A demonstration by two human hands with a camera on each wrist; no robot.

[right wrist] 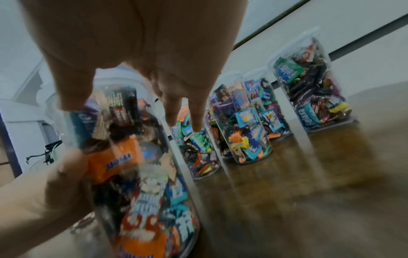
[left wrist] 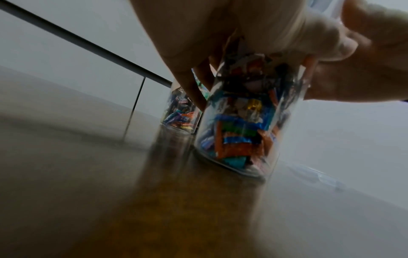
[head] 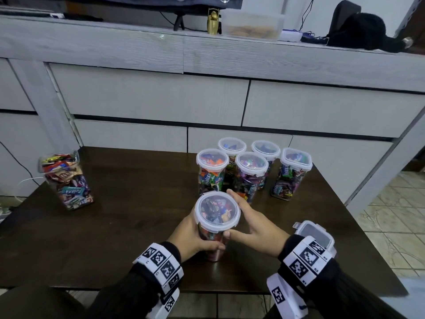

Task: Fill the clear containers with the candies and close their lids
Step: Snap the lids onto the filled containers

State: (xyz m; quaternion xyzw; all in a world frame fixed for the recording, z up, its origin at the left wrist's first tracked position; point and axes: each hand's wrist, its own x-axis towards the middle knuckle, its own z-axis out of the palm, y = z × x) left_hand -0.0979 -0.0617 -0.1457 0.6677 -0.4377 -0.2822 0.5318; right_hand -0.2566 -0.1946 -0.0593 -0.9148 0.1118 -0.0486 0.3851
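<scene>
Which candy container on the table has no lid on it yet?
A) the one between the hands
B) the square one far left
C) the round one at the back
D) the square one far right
B: the square container at far left stands open with candies heaped above its rim, while a loose lid lies by the right wrist.

Head view high, facing down at table, wrist views low, close, sharing held jar.

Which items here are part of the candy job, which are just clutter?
Job: round container held by left hand and right hand; five lidded containers; open candy jar; loose square lid.
Clutter: gold figurine; food tub; black bag.
</scene>
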